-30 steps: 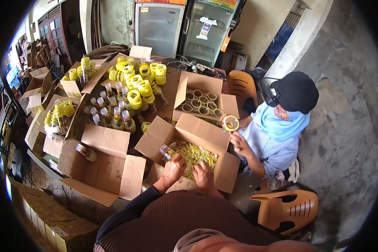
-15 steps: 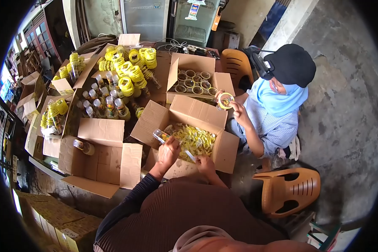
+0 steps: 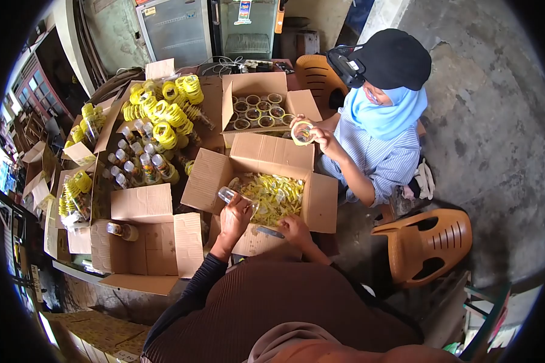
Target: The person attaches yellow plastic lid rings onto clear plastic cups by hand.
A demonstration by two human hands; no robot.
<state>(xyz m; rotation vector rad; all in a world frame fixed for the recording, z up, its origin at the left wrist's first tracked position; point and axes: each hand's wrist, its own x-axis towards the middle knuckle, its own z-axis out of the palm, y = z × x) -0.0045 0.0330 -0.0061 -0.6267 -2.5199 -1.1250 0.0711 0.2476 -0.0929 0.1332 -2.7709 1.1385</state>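
Note:
My left hand (image 3: 235,216) is closed around a small clear plastic bottle (image 3: 226,194), held tilted over the near left part of an open cardboard box (image 3: 321,202). Yellow plastic scraps (image 3: 275,190) lie in a heap inside that box. In my right hand (image 3: 295,229), fingers closed, is a knife (image 3: 269,232) whose grey blade points left, just below the bottle. The blade and the bottle look apart. My fingers hide the knife's handle and the lower part of the bottle.
An open box (image 3: 157,242) on the left holds one bottle (image 3: 122,230). Behind stand several bottles (image 3: 140,160) and stacked yellow rings (image 3: 163,115). Across, a box of jars (image 3: 257,112) sits by a co-worker (image 3: 375,139) holding a yellow-rimmed jar (image 3: 303,132). An orange chair (image 3: 430,248) stands right.
The camera view has shifted. The bottle in my left hand has turned, its label no longer showing. The knife blade has swung to lie flatter. The co-worker's jar has tilted.

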